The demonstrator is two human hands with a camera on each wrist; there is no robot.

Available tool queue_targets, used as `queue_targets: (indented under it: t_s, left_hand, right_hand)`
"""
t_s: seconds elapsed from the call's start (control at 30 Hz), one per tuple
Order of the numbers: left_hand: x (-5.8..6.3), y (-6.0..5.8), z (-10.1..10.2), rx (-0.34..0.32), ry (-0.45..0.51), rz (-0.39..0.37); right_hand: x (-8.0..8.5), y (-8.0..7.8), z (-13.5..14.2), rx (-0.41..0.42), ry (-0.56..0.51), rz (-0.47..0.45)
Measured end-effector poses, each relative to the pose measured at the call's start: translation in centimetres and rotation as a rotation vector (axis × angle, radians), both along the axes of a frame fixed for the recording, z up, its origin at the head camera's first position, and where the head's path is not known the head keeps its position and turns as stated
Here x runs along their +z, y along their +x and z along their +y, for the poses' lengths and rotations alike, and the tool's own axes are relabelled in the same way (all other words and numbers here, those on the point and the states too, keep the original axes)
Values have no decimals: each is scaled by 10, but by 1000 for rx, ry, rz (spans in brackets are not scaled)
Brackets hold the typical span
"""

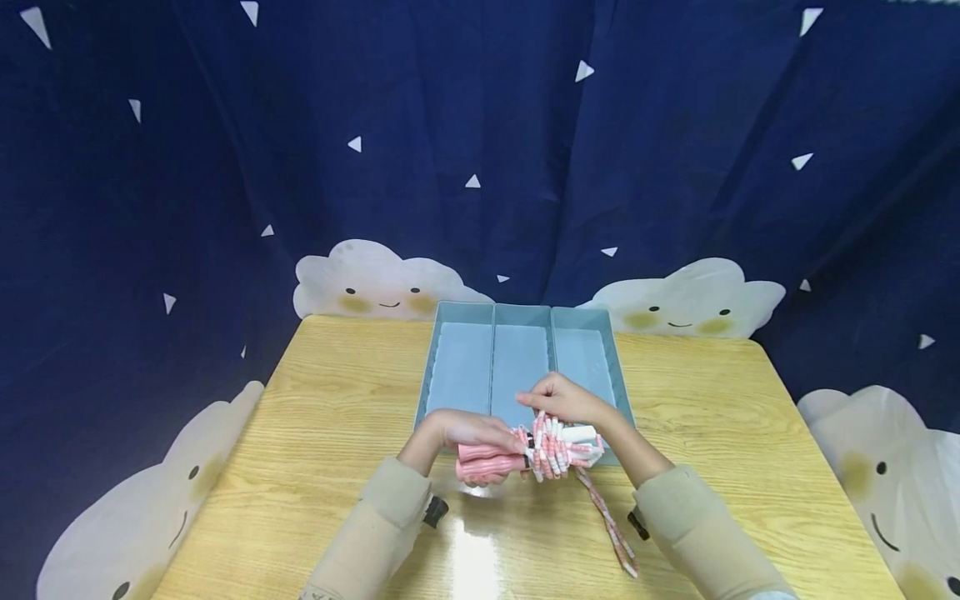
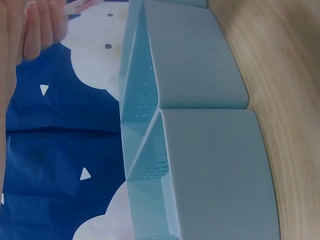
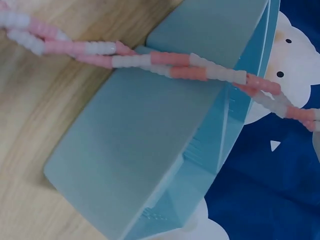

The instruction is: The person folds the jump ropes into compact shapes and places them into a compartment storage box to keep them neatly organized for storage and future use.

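Observation:
A beaded jump rope (image 1: 551, 450) in pink and white is bunched in front of me, its strands wound close to the two pink handles (image 1: 491, 467). My left hand (image 1: 472, 432) grips it around the handles, which point left. Just above the bundle, my right hand (image 1: 566, 398) has curled fingers and holds the rope where it comes up from the bundle. A doubled, twisted length (image 1: 609, 523) hangs down at the right. In the right wrist view, beaded strands (image 3: 180, 65) cross the picture. Curled fingers (image 2: 42, 30) show at the top left of the left wrist view.
Behind and under the hands stands a light blue tray (image 1: 492, 358) with three compartments, on a wooden table (image 1: 352, 392). A dark blue curtain (image 1: 420, 167) with white triangles and clouds hangs behind it. Black wrist devices (image 1: 435, 510) show at both sleeves.

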State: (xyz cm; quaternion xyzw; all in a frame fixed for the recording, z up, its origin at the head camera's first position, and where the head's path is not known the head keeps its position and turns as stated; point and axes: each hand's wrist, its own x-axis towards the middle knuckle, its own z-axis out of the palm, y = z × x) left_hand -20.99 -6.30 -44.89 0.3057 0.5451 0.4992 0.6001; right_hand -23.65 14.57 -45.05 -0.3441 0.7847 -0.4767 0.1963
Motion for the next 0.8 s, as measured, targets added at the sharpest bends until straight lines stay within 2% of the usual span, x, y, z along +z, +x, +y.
queue_targets:
  t_s: [0.23, 0.3, 0.43, 0.5, 0.6, 0.63, 0.67, 0.7, 0.73, 0.8]
  left_hand:
    - [1, 0, -2, 30, 35, -8]
    - [0, -1, -3, 44, 41, -18]
    - [-3, -3, -5, 61, 49, -32]
    - [-4, -3, -6, 67, 53, -36]
    - [-5, -3, -6, 73, 63, -27]
    - [-5, -3, -7, 82, 62, -26]
    - [-5, -3, -7, 90, 67, -27]
    - [-5, -2, -7, 93, 69, -29]
    - [-5, -2, -7, 97, 76, -32]
    - [-5, -3, -8, 106, 91, -32]
  right_hand:
    - [-5, 5, -1, -71, -111, 27]
    - [-3, 10, -2, -111, -148, -6]
    - [2, 24, -6, -194, -218, -131]
    - [4, 29, -8, -207, -279, -199]
    - [2, 33, -10, -197, -391, -222]
    - [-4, 32, -9, -186, -431, -220]
    - [-16, 25, -7, -134, -494, -210]
    - [-25, 21, -6, -132, -517, -202]
    - [-39, 15, -3, -122, -542, -192]
    - [-74, -3, 5, -39, -628, -229]
